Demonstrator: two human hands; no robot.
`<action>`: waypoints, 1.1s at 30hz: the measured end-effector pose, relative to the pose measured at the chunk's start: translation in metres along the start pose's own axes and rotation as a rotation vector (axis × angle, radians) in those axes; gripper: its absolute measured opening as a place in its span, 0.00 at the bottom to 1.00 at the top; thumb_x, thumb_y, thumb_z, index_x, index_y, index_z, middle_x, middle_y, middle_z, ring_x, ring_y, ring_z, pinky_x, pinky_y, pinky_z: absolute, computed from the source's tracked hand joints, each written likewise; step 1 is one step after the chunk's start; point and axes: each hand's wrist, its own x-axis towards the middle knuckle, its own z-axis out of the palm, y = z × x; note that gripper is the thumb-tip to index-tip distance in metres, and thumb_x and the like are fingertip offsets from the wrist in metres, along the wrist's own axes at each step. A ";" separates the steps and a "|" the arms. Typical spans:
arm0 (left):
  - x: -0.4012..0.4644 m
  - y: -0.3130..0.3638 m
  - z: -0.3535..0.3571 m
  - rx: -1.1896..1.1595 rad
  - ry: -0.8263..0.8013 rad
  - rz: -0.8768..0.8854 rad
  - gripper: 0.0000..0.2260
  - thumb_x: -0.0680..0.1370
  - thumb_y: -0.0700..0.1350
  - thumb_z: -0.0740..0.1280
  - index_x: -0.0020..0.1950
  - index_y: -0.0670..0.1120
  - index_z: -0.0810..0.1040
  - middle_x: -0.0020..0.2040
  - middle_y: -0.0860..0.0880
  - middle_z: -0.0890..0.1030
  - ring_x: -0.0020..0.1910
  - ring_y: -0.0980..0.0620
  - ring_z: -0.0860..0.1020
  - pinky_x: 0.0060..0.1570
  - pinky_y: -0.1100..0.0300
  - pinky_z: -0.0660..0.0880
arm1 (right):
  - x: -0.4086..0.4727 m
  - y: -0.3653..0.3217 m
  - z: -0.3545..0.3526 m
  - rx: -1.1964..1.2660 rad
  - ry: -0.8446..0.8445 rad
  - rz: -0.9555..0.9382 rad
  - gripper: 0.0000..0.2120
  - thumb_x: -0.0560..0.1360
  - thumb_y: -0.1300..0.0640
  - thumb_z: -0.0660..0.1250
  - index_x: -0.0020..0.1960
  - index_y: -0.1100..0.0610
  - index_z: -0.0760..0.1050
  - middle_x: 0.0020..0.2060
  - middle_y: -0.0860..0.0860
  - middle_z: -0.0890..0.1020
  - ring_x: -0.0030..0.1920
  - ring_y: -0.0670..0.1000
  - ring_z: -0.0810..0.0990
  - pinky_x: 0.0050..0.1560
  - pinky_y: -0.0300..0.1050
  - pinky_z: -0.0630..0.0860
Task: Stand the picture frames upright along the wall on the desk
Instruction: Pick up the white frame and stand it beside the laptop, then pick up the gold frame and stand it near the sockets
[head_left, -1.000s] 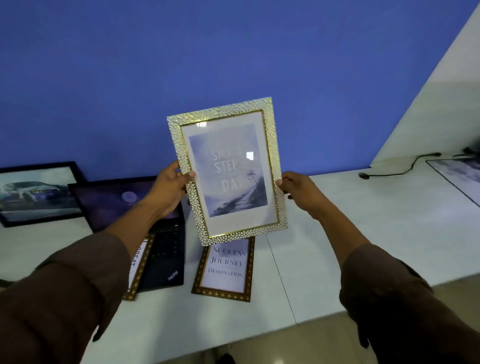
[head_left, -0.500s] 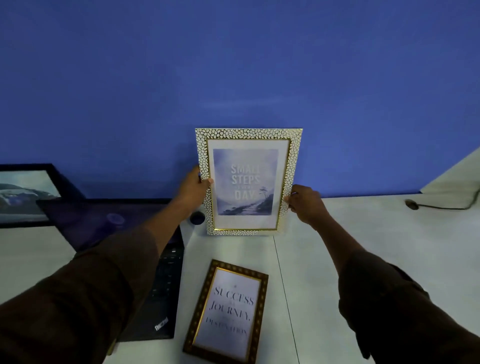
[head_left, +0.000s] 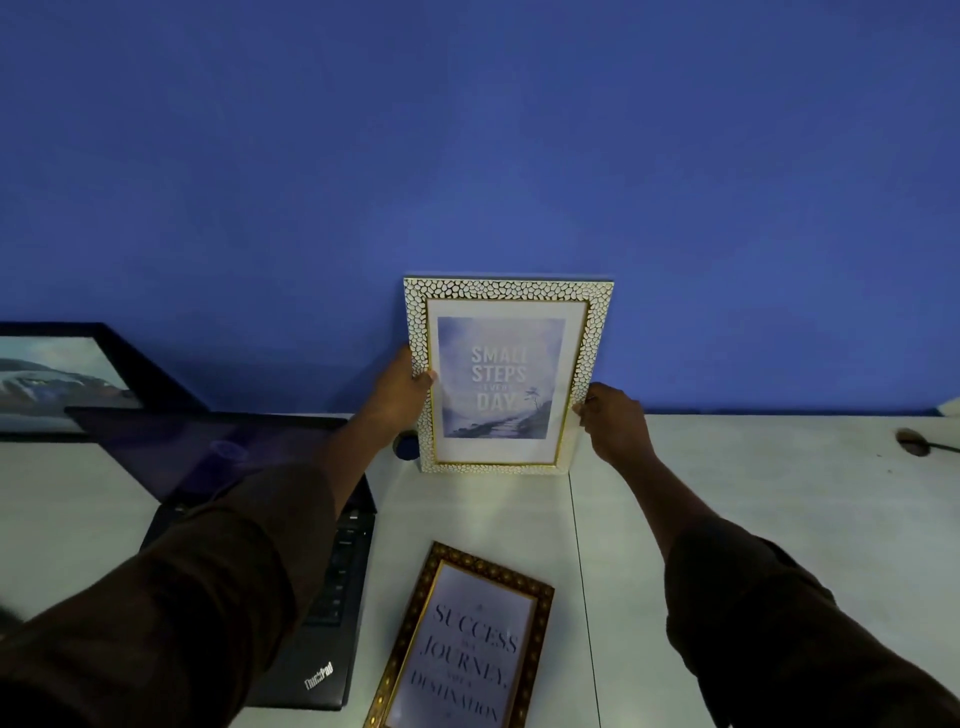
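Both hands, left hand (head_left: 400, 395) and right hand (head_left: 610, 421), grip the white frame (head_left: 506, 376) upright, seemingly against the wall (head_left: 467, 156); released too steep, it could tip forward onto the bench (head_left: 753, 493).

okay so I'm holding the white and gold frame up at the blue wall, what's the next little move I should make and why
Probably ease both hands off, one at a time. The white and gold frame looks upright, its bottom edge on the desk at the blue wall, with your left hand and right hand gripping its sides. If it stays put, the brown frame, lying flat, seems next.
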 end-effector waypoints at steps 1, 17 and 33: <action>0.001 -0.002 -0.001 0.001 -0.018 -0.005 0.18 0.82 0.45 0.61 0.73 0.50 0.68 0.67 0.47 0.76 0.63 0.44 0.76 0.62 0.43 0.76 | 0.002 -0.002 -0.003 -0.012 -0.010 -0.006 0.08 0.81 0.56 0.65 0.53 0.60 0.79 0.50 0.58 0.86 0.50 0.61 0.85 0.52 0.53 0.80; -0.160 -0.134 0.070 0.003 -0.083 -0.548 0.38 0.74 0.61 0.68 0.76 0.42 0.61 0.68 0.38 0.74 0.65 0.38 0.76 0.64 0.46 0.74 | -0.163 0.084 0.084 0.195 -0.385 0.411 0.09 0.72 0.51 0.75 0.46 0.46 0.75 0.49 0.58 0.86 0.45 0.57 0.86 0.50 0.52 0.82; -0.260 -0.176 0.089 0.278 0.010 -0.444 0.20 0.77 0.43 0.67 0.66 0.35 0.72 0.62 0.35 0.77 0.59 0.36 0.78 0.58 0.47 0.78 | -0.292 0.080 0.144 0.722 -0.346 0.624 0.19 0.71 0.55 0.75 0.59 0.56 0.75 0.53 0.59 0.83 0.50 0.58 0.84 0.43 0.51 0.83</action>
